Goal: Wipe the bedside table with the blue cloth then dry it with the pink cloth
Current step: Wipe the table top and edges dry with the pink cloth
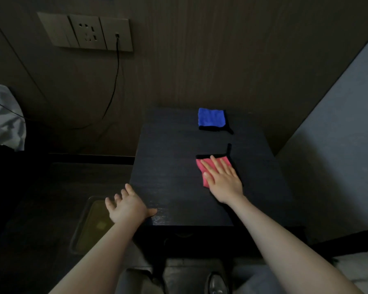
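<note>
Two cloths on dark bedside table [168,166]: blue cloth [211,118], folded square, black-edged, at 1 o'clock; pink cloth [205,172], black-edged, at centre-right. Right hand [223,179] flat, pressing pink cloth. Left hand [126,205] spread wide at table's 8 o'clock corner, thumb touching top.

This is a bedroom: a small dark desk [174,166] stands against wood panelling, white bedding [4,115] at nine o'clock, wall sockets [87,32] above.
</note>
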